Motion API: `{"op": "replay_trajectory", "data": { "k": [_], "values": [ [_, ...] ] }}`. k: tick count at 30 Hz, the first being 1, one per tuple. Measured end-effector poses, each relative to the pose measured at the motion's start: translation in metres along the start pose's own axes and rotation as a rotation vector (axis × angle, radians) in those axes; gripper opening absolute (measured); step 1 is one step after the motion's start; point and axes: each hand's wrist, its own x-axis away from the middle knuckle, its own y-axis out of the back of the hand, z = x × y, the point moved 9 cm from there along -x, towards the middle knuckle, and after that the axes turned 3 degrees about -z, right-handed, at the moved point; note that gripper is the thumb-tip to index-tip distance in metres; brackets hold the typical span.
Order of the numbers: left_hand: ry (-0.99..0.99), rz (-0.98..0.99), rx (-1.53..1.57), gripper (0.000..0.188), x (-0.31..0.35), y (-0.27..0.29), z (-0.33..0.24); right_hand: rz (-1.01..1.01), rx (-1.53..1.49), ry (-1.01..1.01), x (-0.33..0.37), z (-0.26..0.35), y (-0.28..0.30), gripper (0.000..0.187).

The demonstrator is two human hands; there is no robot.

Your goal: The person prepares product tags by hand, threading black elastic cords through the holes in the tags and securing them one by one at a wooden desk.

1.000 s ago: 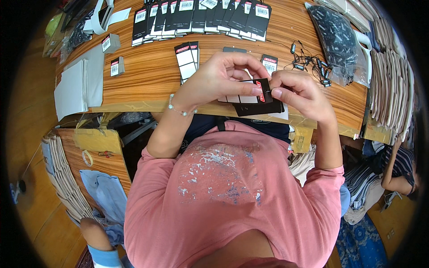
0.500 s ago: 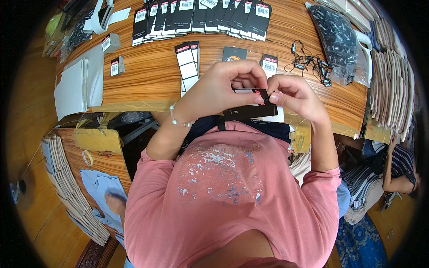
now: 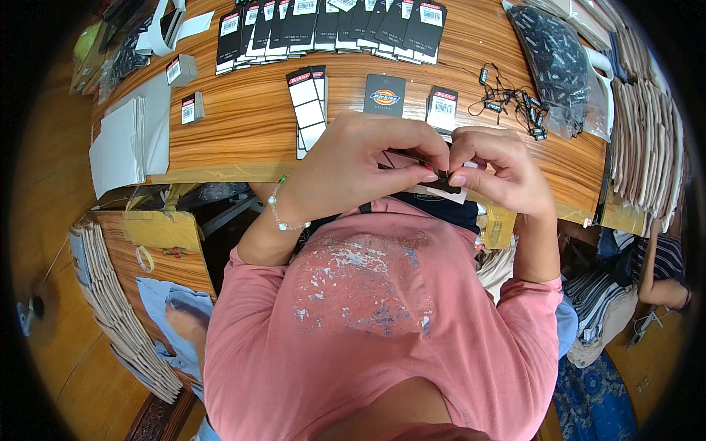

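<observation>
Close to the table's front edge, my left hand [image 3: 379, 154] grips black hang tags [image 3: 449, 187] between thumb and fingers. My right hand [image 3: 496, 167] pinches at the tags' right end, its fingertips nearly meeting the left ones. What lies between the right fingertips is hidden. A white piece shows below the tags. Just beyond my hands lie a black card [image 3: 384, 90] with a round emblem and a stack of tags [image 3: 442, 110] with a barcode label. Long tags with blank white panels [image 3: 307, 110] lie left of them. Black tag strings [image 3: 523, 110] are tangled at the right.
A row of black tags [image 3: 323, 29] spans the back. A clear bag of black strings [image 3: 548, 62] and stacked folded garments [image 3: 643, 147] stand right. White sheets [image 3: 118, 151] and small label stacks [image 3: 193, 108] lie left. Another person's hand [image 3: 187, 320] rests over blue cloth.
Both hands have come slightly nearer to me, and the held tags have tilted, showing less of their face. The emblem card and barcode stack are less covered. The other person's hand at left shifted.
</observation>
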Motion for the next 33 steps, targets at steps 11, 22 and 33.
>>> {"op": "replay_trajectory", "data": {
  "k": [11, 22, 33],
  "values": [
    [-0.059, -0.076, -0.074, 0.016, -0.001, 0.0, -0.004, -0.011, 0.143, 0.032, -0.001, 0.009, 0.005, 0.012],
    [0.101, -0.316, 0.174, 0.029, -0.008, 0.063, 0.061, -0.301, -0.114, -0.14, 0.035, -0.011, 0.042, 0.009],
    [-0.358, -0.464, -0.854, 0.039, -0.009, 0.036, 0.006, -0.446, -0.701, -0.291, 0.047, -0.067, 0.033, 0.008]
  ]
}}
